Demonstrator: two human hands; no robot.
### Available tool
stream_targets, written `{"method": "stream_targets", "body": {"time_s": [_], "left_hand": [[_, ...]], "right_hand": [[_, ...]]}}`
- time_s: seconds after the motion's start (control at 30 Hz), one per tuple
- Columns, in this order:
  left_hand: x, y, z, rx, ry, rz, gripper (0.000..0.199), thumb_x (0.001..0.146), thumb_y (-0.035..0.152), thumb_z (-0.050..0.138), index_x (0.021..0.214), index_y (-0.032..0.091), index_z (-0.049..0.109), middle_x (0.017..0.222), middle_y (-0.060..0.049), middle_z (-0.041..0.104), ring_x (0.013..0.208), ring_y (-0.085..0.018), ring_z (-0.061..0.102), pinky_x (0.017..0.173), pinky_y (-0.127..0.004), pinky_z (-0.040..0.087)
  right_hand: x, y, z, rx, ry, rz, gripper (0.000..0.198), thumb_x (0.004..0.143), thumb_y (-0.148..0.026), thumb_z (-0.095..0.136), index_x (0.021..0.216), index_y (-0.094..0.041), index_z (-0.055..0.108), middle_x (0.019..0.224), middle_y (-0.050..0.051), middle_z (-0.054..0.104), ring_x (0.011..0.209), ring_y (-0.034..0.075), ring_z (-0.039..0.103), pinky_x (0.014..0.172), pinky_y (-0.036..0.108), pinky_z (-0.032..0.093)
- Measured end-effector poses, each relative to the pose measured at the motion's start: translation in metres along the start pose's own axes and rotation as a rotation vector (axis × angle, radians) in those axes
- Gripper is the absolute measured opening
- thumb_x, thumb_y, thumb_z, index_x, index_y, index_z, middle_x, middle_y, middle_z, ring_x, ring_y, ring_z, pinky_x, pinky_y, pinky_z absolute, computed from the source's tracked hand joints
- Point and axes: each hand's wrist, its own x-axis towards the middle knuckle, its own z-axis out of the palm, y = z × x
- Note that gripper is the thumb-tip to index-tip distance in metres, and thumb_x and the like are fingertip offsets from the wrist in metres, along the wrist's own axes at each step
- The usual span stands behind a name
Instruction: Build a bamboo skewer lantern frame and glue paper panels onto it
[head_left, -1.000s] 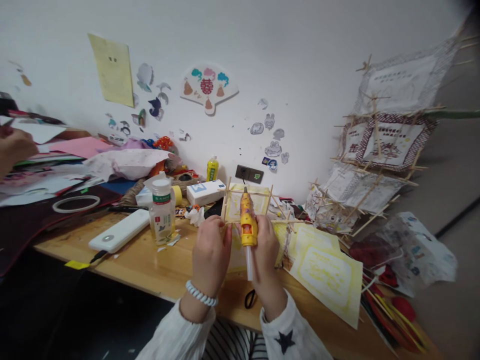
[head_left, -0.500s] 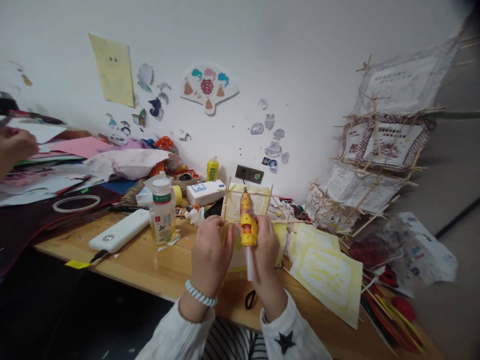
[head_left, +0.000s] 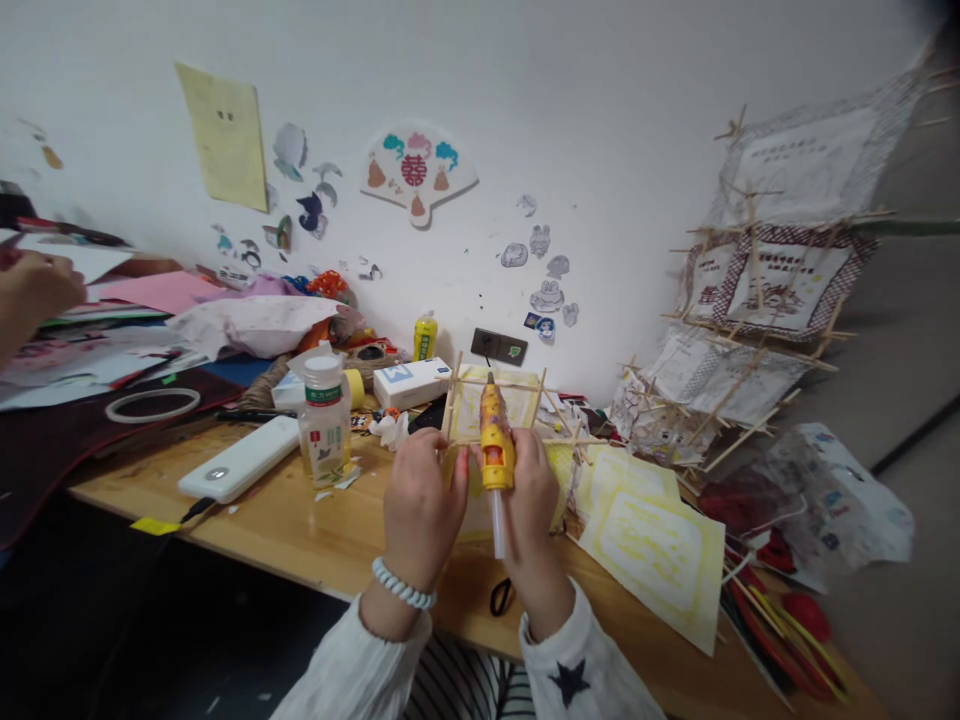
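My right hand [head_left: 534,490] is wrapped round a yellow hot glue gun [head_left: 495,440], its nozzle pointing away from me and a clear glue stick [head_left: 498,525] jutting out of its back end. Close beside it, my left hand [head_left: 424,495] pinches the left side of a small frame of wooden sticks [head_left: 451,400]. Yellow-patterned paper [head_left: 476,400] is fixed across that frame, which stands up behind both hands. The glue gun and my hands cover the frame's middle, so the exact grip of my left fingertips is partly hidden.
Yellow-printed sheets [head_left: 652,560] lie to the right, near a tiered stick-and-paper lantern [head_left: 780,280]. On the left stand a plastic bottle [head_left: 324,420] and a white power bank [head_left: 240,462]. Another person's hand [head_left: 41,290] is at far left, over piled papers [head_left: 105,300].
My hands, the glue gun and the frame have hardly moved. The other person's hand at far left has shifted slightly to the right.
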Motion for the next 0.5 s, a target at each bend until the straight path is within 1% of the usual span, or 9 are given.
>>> {"method": "stream_targets", "body": {"time_s": [0.2,0.37,0.5], "left_hand": [[-0.0003,-0.0005,0.0003,0.007,0.001,0.011,0.009,0.085,0.019,0.051,0.092,0.018,0.046,0.086,-0.007,0.056,0.082,-0.021,0.056,0.072,-0.034,0.048],[0.0001,0.0004,0.0005,0.014,0.001,0.004,0.009,0.085,0.021,0.052,0.091,0.017,0.046,0.084,-0.008,0.057,0.079,-0.021,0.056,0.070,-0.034,0.049],[0.0004,-0.0019,0.0006,0.020,0.003,0.021,0.009,0.085,0.019,0.053,0.091,0.017,0.046,0.084,-0.008,0.057,0.079,-0.021,0.057,0.071,-0.033,0.049]], "right_hand": [[-0.0001,-0.0008,-0.0002,0.001,0.006,0.003,0.018,0.085,-0.031,0.040,0.082,-0.020,0.054,0.075,0.005,0.063,0.062,0.020,0.056,0.052,0.027,0.033],[0.0000,-0.0005,0.0010,-0.014,0.011,0.002,0.018,0.085,-0.032,0.039,0.082,-0.020,0.053,0.074,0.004,0.062,0.062,0.019,0.055,0.052,0.027,0.033],[0.0000,0.0013,0.0022,-0.014,0.022,-0.009,0.018,0.085,-0.032,0.039,0.083,-0.020,0.053,0.074,0.004,0.062,0.063,0.020,0.056,0.052,0.027,0.034]]}}
